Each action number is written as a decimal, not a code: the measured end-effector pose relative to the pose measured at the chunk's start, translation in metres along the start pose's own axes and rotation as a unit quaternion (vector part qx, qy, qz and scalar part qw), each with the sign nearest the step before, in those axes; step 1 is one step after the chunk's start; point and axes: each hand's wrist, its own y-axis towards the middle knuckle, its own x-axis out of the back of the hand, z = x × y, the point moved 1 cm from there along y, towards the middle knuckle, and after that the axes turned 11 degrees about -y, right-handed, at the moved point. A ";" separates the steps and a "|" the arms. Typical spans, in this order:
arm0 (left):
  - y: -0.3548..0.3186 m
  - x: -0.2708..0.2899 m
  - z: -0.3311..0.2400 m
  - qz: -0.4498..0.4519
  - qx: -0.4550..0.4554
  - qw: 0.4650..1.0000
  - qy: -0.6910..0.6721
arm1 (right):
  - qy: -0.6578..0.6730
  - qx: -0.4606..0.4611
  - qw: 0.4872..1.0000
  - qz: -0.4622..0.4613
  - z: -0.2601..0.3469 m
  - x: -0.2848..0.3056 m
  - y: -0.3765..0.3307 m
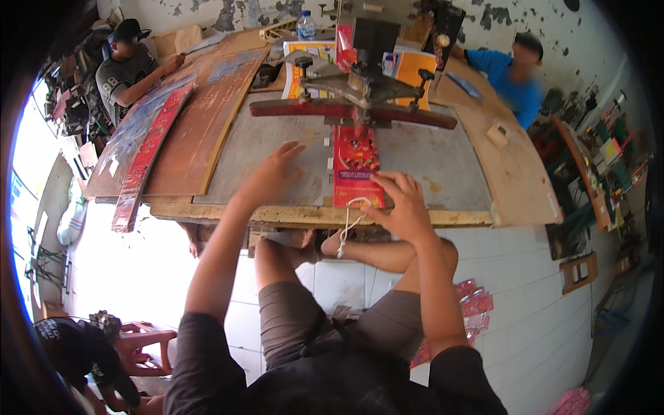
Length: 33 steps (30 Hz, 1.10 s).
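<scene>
A flat red printed card (356, 183) lies on the grey board (443, 162), its far end beneath the dark metal press (366, 83) with the red crossbar. My right hand (403, 207) is at the card's near right edge, fingers bent over it and thumb lower down. By the thumb, a white cord (351, 225) loops over the card and hangs past the table's front edge. My left hand (273, 173) is raised over the board, left of the card, fingers stretched out and slightly blurred, holding nothing. Small pale tabs (328, 153) sit along the card's left side.
A long red printed strip (153, 149) overhangs the table at left, beside a brown board (207, 131). Two people sit across the table, at far left and far right. A water bottle (305, 26) stands behind. Red packets (476, 308) lie on the floor at right.
</scene>
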 end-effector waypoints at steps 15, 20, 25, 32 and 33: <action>-0.048 -0.066 -0.047 -0.038 -0.152 0.981 0.118 | -0.025 -0.006 1.000 0.009 0.004 -0.013 -0.002; -0.051 -0.064 -0.047 -0.041 -0.148 0.980 0.124 | -0.036 -0.003 0.999 0.022 0.005 -0.012 -0.001; -0.049 -0.064 -0.049 -0.035 -0.148 0.981 0.121 | -0.024 -0.012 0.999 0.029 0.005 -0.010 -0.002; -0.050 -0.064 -0.051 -0.035 -0.150 0.979 0.133 | -0.041 0.001 0.999 0.029 0.003 -0.013 -0.001; -0.050 -0.064 -0.052 -0.035 -0.150 0.979 0.133 | -0.042 0.002 0.999 0.029 0.003 -0.013 -0.001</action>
